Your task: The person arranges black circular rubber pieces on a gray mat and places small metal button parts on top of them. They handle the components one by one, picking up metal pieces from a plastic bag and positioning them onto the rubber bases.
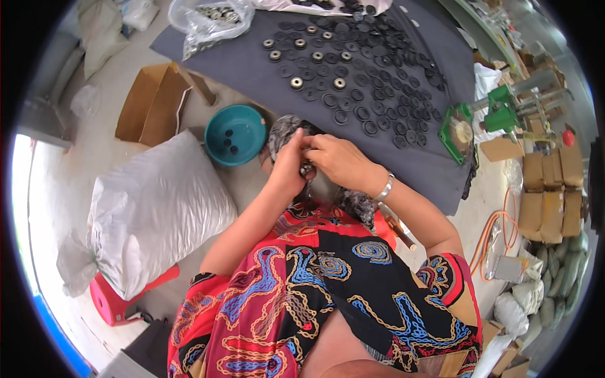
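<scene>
My left hand [290, 161] and my right hand [341, 162] meet in front of my lap, just off the table's near edge. The fingers of both are closed together around something small and dark, mostly hidden by them, so its kind cannot be made out. Beyond my hands, many black round discs and rings [369, 128] lie spread over a dark grey cloth [233, 75]. Silver, ring-shaped metal parts [296, 82] sit on several of the discs. To the left of my hands stands a teal basin [252, 120] with a few black round pieces [234, 150] in it.
A clear plastic bag of metal parts [217, 28] lies at the table's far left. A green hand press [502, 108] stands at the right edge. Left of me are an open cardboard box [148, 104] and a full white sack [161, 205] on a red stool [108, 301].
</scene>
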The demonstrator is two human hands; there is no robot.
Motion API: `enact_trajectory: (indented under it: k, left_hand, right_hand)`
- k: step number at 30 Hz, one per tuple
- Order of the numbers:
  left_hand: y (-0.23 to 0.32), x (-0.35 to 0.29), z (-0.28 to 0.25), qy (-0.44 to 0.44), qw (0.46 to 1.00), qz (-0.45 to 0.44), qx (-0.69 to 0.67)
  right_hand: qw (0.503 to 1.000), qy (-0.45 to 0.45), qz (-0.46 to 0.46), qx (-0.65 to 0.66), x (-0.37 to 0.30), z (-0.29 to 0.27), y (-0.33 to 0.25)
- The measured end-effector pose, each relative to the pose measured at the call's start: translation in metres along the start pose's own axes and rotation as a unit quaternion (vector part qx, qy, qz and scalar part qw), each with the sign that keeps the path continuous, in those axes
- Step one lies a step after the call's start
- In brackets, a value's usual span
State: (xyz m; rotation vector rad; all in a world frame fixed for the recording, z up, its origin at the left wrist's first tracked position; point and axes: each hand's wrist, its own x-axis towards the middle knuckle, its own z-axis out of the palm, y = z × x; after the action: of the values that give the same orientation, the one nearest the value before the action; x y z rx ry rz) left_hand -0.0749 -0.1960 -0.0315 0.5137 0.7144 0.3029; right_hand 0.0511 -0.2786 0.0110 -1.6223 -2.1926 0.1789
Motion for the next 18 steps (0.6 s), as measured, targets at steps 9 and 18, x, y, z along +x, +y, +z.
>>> enact_trajectory:
  k: [9, 18]
  left_hand:
    - [-0.007, -0.008, 0.001, -0.053, 0.995, -0.003, 0.083]
    - [-0.008, -0.006, 0.000, -0.055, 0.998, 0.003, 0.021]
  right_hand:
    - [0.984, -0.124, 0.071, 0.104, -0.003, -0.017, -0.001]
    - [0.974, -0.120, 0.117, 0.153, 0.008, -0.032, -0.001]
